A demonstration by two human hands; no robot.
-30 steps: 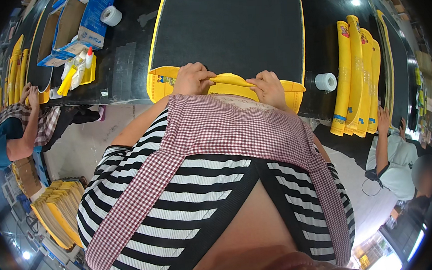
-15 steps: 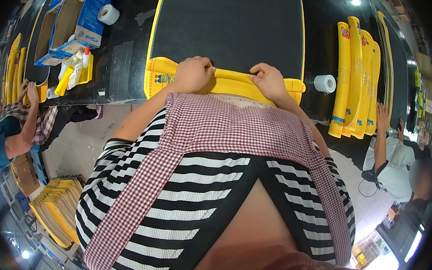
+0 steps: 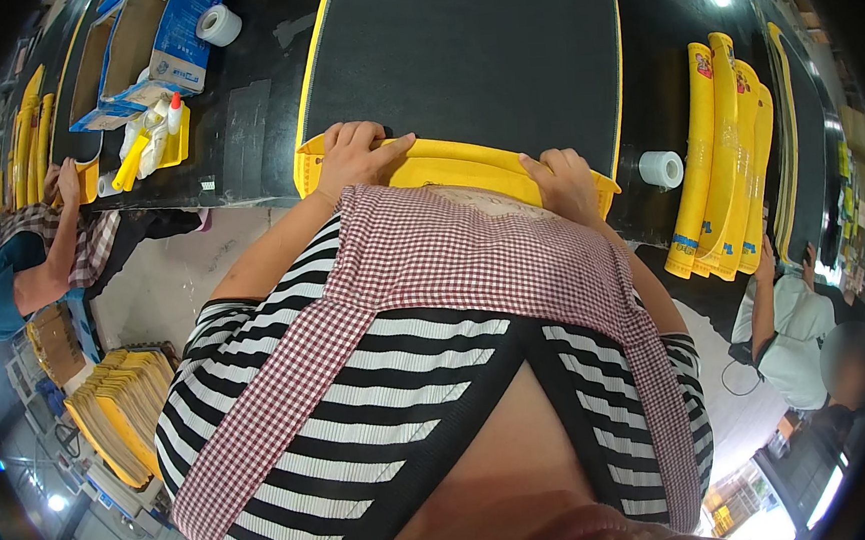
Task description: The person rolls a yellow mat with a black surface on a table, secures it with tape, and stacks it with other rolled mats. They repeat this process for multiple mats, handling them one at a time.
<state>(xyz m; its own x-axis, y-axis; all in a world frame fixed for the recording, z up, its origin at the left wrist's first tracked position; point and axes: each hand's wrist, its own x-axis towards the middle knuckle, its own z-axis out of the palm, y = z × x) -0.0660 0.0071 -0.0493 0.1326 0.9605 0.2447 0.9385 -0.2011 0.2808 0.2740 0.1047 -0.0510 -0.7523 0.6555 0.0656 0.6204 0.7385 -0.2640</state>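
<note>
A long black-backed mat (image 3: 467, 47) with yellow borders stretches away from me over the dark table. Its near end is turned up into a loose yellow fold (image 3: 465, 163) just in front of my apron. My left hand (image 3: 350, 162) lies over the left part of this fold, fingers spread forward and thumb stretched to the right. On the right part rests my right hand (image 3: 565, 182), its thumb apart from the fingers. Both palms are hidden against the fold.
Several rolled yellow mats (image 3: 716, 160) lie at right beside a tape roll (image 3: 660, 169). At left are a blue carton (image 3: 177, 62), another tape roll (image 3: 219, 25) and a yellow tray (image 3: 176, 147) holding gloves and a bottle. Co-workers are at both sides; stacked yellow mats (image 3: 117, 417) stand lower left.
Both hands have gone from pinching the rolled edge to lying on it with fingers extended. My left hand has shifted left, my right hand right and nearer me. The roll looks looser and flatter.
</note>
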